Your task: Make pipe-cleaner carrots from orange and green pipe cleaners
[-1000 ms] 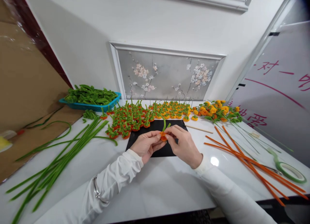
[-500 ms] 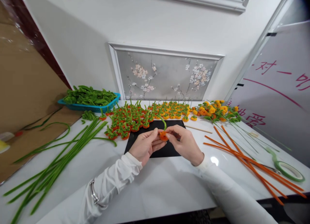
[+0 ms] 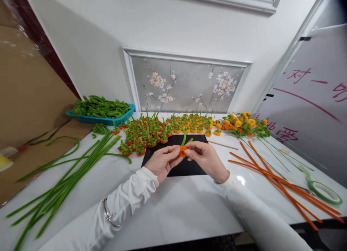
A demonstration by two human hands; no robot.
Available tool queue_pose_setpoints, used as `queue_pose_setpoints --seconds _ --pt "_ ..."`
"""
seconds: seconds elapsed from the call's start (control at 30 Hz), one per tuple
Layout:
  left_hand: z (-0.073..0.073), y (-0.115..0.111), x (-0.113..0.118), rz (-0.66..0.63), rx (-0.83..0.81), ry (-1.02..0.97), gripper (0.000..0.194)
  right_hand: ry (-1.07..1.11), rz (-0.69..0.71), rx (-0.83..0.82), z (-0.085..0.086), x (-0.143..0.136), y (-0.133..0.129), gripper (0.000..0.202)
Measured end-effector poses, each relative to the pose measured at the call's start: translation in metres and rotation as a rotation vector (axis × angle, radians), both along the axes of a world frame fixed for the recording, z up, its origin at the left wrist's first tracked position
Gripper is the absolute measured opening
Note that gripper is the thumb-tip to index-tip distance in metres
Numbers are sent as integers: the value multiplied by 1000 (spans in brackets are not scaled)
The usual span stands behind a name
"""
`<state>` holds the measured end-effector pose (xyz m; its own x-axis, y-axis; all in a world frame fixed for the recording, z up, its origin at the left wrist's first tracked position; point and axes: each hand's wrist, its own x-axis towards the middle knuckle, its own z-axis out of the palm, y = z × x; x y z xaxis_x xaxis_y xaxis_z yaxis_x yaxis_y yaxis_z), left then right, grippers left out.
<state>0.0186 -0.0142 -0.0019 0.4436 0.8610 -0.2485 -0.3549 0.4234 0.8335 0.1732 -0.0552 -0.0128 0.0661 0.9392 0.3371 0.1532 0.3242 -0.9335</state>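
Observation:
An orange pipe-cleaner flower [image 3: 183,150] with green pipe-cleaner ends standing up from it is held over the black mat [image 3: 187,167]. My left hand [image 3: 165,160] pinches its left side between thumb and fingers. From the right, the thumb and fingers of my right hand [image 3: 204,157] close on the same flower. Just behind the mat stand rows of orange flowers with green tops [image 3: 146,135], and beyond them yellow ones [image 3: 195,124]. The contact points under my fingertips are partly hidden.
Green pipe cleaners [image 3: 67,178] lie at left, below a blue basket [image 3: 108,120] of green pieces. At right are orange pipe cleaners [image 3: 276,178], green tape [image 3: 325,192], a thin stick [image 3: 223,145] and a bunch of yellow flowers [image 3: 241,124]. A whiteboard [image 3: 311,81] stands far right.
A second green end now shows to the right above the flower, and the first one stands straighter. My fingers have shifted slightly around the flower; both hands stay over the mat.

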Motion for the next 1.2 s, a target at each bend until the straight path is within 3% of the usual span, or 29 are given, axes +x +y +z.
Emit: queue_pose_setpoints --seconds 0.17,0.3,0.43,0.53,0.6,0.77,0.97,1.2 --pt "-1 -4 4 -15 -83 -74 20 174 41 -36 1 -3 0 24" --pt "2 -6 4 -16 -39 -71 17 240 30 -30 2 -3 0 23" --pt "7 -1 -3 -59 185 77 17 155 -10 -3 4 -2 1 20" --pt "7 5 -7 -111 437 257 28 51 7 -4 4 -1 2 20" --pt "5 8 -8 -154 508 309 34 24 11 1 2 0 2 23" --pt "0 8 -6 -61 393 204 33 16 -88 110 -1 -1 -1 26" --pt "1 2 -4 -53 328 119 31 -230 -179 239 -4 -9 -3 17" --pt "0 -3 -1 -47 338 107 27 -176 -218 186 -7 -9 -1 9"
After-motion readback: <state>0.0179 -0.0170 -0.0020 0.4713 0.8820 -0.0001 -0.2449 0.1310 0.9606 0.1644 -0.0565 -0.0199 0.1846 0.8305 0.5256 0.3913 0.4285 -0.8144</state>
